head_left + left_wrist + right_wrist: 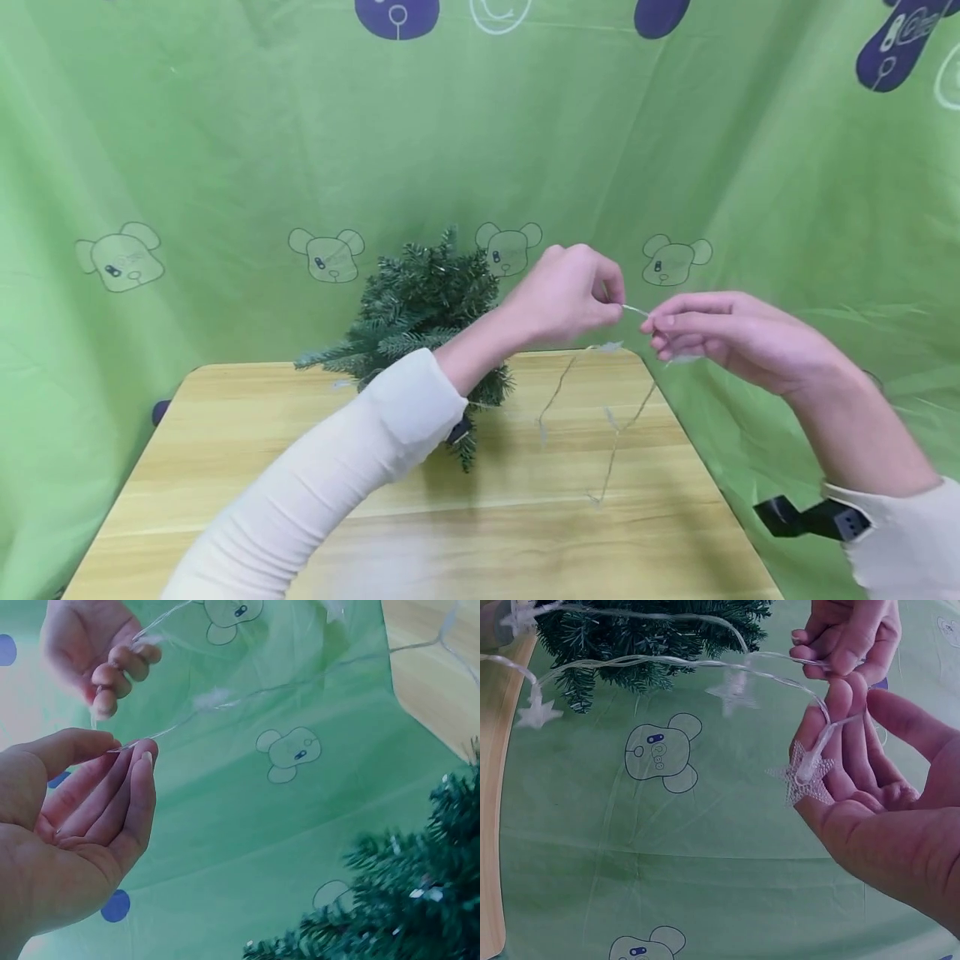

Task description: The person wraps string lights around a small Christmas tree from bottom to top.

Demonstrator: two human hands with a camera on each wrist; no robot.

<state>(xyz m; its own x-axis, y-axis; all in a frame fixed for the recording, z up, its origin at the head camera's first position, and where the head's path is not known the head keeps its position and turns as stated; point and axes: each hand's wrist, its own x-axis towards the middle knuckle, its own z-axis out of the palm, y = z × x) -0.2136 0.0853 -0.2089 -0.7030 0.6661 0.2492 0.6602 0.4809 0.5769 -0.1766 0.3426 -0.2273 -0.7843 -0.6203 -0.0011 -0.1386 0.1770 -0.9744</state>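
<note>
My left hand (573,296) pinches the thin wire of a clear star string light (636,310) between thumb and forefinger, above the table's back right part. Facing it, my right hand (750,342) holds the same wire near its fingertips, and a short stretch runs between the hands. In the right wrist view a clear plastic star (806,776) lies against the right hand's fingers. More stars, such as one (538,714), hang along the strand. Behind my left forearm stands a small green artificial Christmas tree (427,300); part of the strand reaches it, and the forearm hides its lower part.
The wooden table (300,500) carries the tree near its back edge. Loose loops of wire (611,458) hang right of the tree. A green curtain (225,125) with bear-head prints surrounds the table. A black device (813,517) is strapped at my right wrist.
</note>
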